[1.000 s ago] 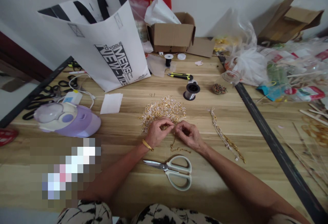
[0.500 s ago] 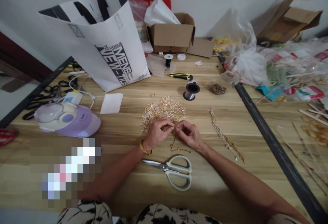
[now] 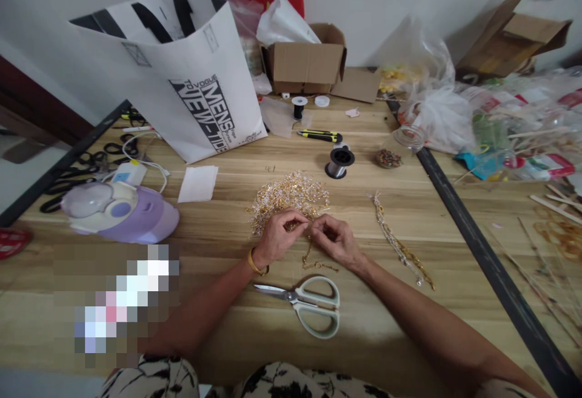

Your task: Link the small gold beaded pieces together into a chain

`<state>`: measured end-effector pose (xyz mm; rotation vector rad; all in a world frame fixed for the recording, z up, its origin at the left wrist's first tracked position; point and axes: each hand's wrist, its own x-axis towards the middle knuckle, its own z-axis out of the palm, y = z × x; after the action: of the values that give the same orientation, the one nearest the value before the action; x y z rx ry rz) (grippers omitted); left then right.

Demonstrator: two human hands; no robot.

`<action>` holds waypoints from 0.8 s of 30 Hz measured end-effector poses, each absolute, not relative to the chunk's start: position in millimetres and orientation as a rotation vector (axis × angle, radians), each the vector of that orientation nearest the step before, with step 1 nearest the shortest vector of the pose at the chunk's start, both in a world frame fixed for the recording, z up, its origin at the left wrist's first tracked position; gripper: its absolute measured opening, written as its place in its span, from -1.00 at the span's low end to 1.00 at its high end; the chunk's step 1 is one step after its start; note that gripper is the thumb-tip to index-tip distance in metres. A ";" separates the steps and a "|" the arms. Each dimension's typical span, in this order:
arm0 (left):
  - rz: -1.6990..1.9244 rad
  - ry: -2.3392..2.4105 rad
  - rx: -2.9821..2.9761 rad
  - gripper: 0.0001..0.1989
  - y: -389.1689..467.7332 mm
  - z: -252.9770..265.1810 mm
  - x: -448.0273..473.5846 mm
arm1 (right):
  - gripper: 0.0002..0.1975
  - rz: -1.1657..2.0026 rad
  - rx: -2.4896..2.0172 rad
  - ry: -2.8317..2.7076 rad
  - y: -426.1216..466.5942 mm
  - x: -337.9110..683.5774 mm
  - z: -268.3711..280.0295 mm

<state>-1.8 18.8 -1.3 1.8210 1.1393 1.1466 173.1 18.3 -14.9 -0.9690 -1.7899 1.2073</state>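
At the near edge of a pile of small gold and clear beads, my two hands meet fingertip to fingertip. My left hand, with a gold bangle at the wrist, is closed in a pinch; what lies in it is too small to make out. My right hand also pinches, and a thin gold chain hangs from its fingertips, its lower end resting on the table. Scissors with pale handles lie just below the hands. Gold and silver chains are stretched out to the right.
Behind the beads stand a wire spool, a yellow-black utility knife and a jar of beads. A purple bottle and a white paper bag are at left. Plastic bags crowd the right.
My hands stay in the same place, fingertips together, with only a very slight shift of the fingers. The chain and the objects around have not visibly moved.
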 end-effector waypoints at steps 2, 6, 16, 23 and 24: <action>1.140 1.142 1.819 -0.91 19.0 -1.5 -2.1 | -0.80 1.198 -0.966 -1.797 18.5 173.2 -15.9; 1.146 1.145 1.816 -0.91 19.4 -2.8 -2.6 | -0.80 1.180 -0.969 -1.815 18.8 173.1 -16.1; 1.164 1.156 1.824 -0.93 19.2 -3.1 -2.3 | -0.82 1.195 -0.961 -1.821 19.0 173.7 -16.1; 1.162 1.132 1.818 -0.93 19.2 -3.2 -2.1 | -0.82 1.187 -0.958 -1.821 19.1 173.2 -15.7; 1.161 1.129 1.820 -0.93 19.2 -3.0 -2.1 | -0.82 1.183 -0.957 -1.823 19.1 173.1 -15.2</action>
<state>-2.1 19.2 -3.0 1.8203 1.1291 1.1612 173.1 19.1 -15.2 -0.9574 -1.8229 1.1835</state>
